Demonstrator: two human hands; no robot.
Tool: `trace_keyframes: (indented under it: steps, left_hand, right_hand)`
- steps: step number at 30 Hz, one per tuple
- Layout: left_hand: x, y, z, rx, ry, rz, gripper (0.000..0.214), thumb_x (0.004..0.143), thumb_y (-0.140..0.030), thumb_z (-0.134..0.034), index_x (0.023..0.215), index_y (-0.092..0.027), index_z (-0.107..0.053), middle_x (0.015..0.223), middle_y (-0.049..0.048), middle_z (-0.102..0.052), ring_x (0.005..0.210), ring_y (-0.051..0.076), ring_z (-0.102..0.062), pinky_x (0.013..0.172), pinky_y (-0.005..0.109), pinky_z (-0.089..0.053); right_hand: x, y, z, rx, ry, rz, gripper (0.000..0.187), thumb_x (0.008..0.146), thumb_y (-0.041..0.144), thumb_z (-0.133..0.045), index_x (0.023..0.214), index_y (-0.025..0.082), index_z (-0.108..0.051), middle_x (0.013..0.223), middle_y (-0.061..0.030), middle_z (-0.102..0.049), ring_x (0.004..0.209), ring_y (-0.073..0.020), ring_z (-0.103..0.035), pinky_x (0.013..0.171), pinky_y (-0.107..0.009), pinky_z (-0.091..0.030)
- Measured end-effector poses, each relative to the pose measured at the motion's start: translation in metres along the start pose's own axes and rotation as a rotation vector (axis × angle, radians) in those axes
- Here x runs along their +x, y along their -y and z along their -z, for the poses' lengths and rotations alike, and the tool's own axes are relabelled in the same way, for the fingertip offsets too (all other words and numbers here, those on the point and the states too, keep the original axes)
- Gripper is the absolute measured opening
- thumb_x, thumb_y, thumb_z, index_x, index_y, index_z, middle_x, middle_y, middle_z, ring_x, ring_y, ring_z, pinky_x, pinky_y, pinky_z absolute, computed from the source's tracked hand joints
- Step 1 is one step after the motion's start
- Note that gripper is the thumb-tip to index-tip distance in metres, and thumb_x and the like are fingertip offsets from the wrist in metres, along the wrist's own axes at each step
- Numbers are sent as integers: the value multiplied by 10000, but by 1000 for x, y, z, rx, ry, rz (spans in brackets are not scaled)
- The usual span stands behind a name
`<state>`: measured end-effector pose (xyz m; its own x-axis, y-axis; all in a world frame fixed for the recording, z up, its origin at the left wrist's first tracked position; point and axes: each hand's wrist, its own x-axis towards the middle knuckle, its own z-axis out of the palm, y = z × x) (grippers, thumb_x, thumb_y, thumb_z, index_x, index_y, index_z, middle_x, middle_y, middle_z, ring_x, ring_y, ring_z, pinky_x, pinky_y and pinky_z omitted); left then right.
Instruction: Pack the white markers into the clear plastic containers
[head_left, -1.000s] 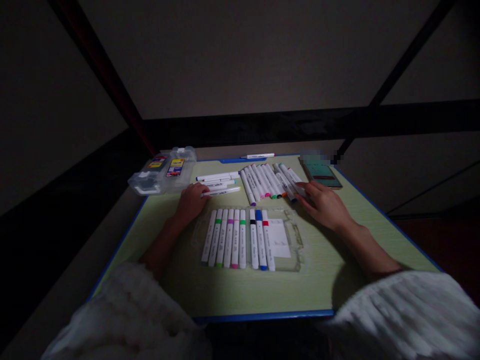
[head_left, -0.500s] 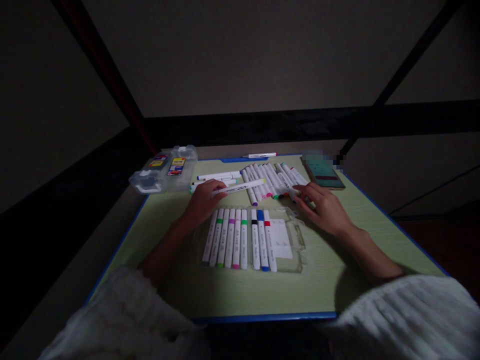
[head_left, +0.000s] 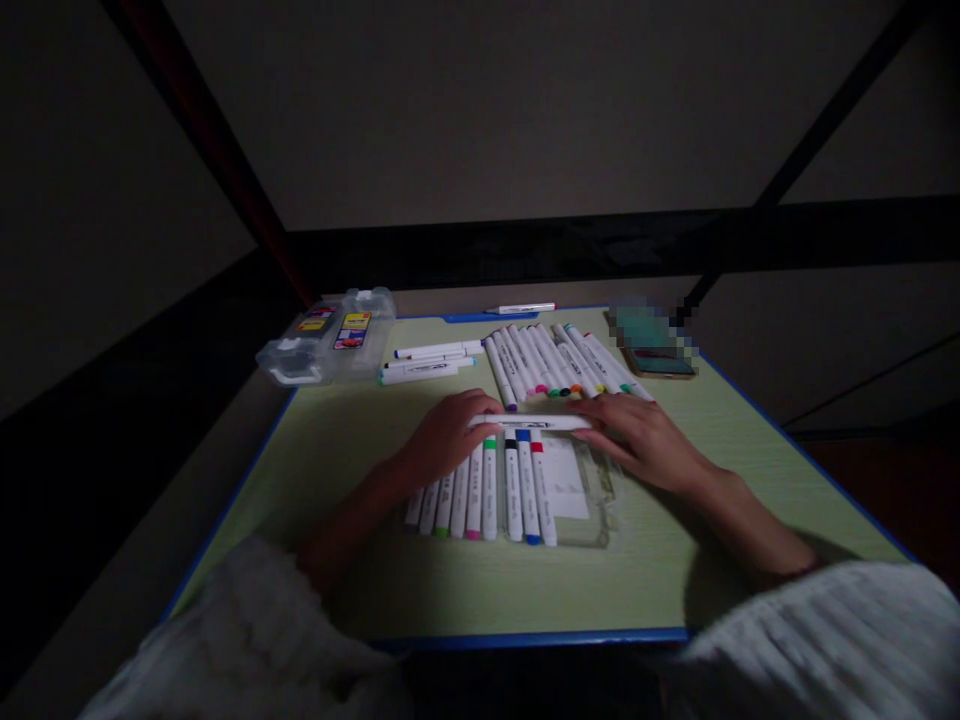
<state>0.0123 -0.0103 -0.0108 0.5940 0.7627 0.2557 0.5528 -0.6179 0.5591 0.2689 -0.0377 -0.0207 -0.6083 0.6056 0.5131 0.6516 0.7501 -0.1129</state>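
A white marker [head_left: 529, 422] lies crosswise between my two hands, above the top edge of an open clear plastic case [head_left: 604, 540]. My left hand [head_left: 454, 430] is closed on its left end, and my right hand [head_left: 637, 432] pinches the right end, hiding the tip there. Inside the case, several white markers [head_left: 489, 495] with coloured bands stand side by side in the left part. Three more, a black-banded, a blue-banded [head_left: 528, 490] and a red-banded one, lie right of the divider. A white card [head_left: 564, 478] shows beside them.
Behind my hands a row of several markers [head_left: 536, 360] lies on the pale green table [head_left: 315, 560]. A smaller group [head_left: 435, 360] is farther left. A clear case with labels [head_left: 330, 345] stands back left, a phone [head_left: 660, 360] back right, and a lone marker [head_left: 527, 308] at the back edge.
The marker in my left hand has come down and right, turning level over the case. My right hand has moved from the marker row to the marker's right end.
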Motion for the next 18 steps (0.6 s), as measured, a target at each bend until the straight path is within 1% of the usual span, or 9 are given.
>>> trace_keyframes:
  steps: [4, 8, 10, 14, 18]
  left_hand:
    - [0, 0, -3, -42, 18, 9, 84, 795, -155, -536, 850, -136, -596, 853, 47, -637, 808, 157, -584, 766, 305, -442]
    - [3, 3, 2, -101, 19, 88, 86, 774, -182, -547, 807, -133, -609, 798, 36, -644, 750, 150, -590, 732, 293, -446]
    - [5, 7, 3, -147, -22, 146, 87, 746, -203, -564, 779, -137, -610, 774, 25, -638, 727, 147, -589, 695, 278, -451]
    - [7, 15, 2, -284, -156, 256, 134, 669, -240, -611, 760, -144, -589, 771, 19, -624, 725, 153, -586, 635, 261, -460]
    - [9, 16, -3, -496, -234, 364, 186, 629, -243, -628, 775, -150, -560, 716, -3, -601, 658, 137, -587, 589, 245, -451]
  right_hand:
    - [1, 3, 4, 35, 9, 13, 237, 910, 299, -421, 992, 131, -566, 822, -75, -666, 737, -169, -620, 650, -297, -491]
    - [2, 5, 5, 41, 28, 39, 256, 918, 302, -397, 965, 125, -575, 811, -81, -668, 720, -165, -620, 639, -293, -491]
    - [2, 5, 4, 27, 34, 49, 270, 920, 306, -389, 964, 118, -578, 816, -88, -671, 722, -168, -621, 644, -296, -491]
    - [1, 7, 4, 11, 53, 63, 305, 931, 307, -358, 995, 117, -588, 814, -87, -674, 712, -157, -616, 643, -288, -484]
    - [1, 13, 4, -12, 63, 178, 325, 942, 275, -331, 1066, 139, -599, 698, -43, -638, 619, -131, -574, 587, -273, -444]
